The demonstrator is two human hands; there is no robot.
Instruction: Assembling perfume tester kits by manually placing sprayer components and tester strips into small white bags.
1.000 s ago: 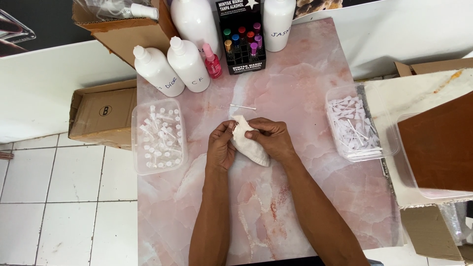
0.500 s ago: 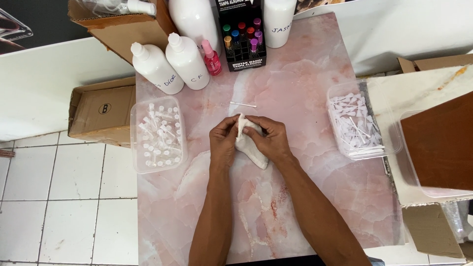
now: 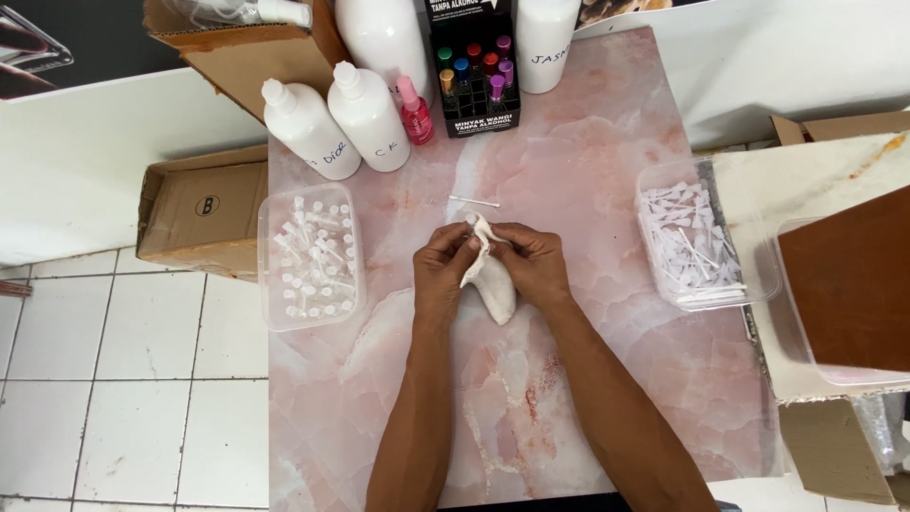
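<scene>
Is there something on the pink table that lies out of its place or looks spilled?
One thin white stick lies loose on the pink table, above both hands, outside the clear tub of similar pieces at the right. Nothing looks spilled.

Both forearms reaching up from the near edge of the pink marble table (image 3: 588, 152), left hand (image 3: 442, 275) and right hand (image 3: 533, 264) meeting at its centre, fingers curled and pinched together.

Bare forearms, no sleeves, left hand (image 3: 444, 275), right hand (image 3: 533, 265)

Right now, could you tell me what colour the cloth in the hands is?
White. The cloth shows best in the head view, the only one.
</scene>
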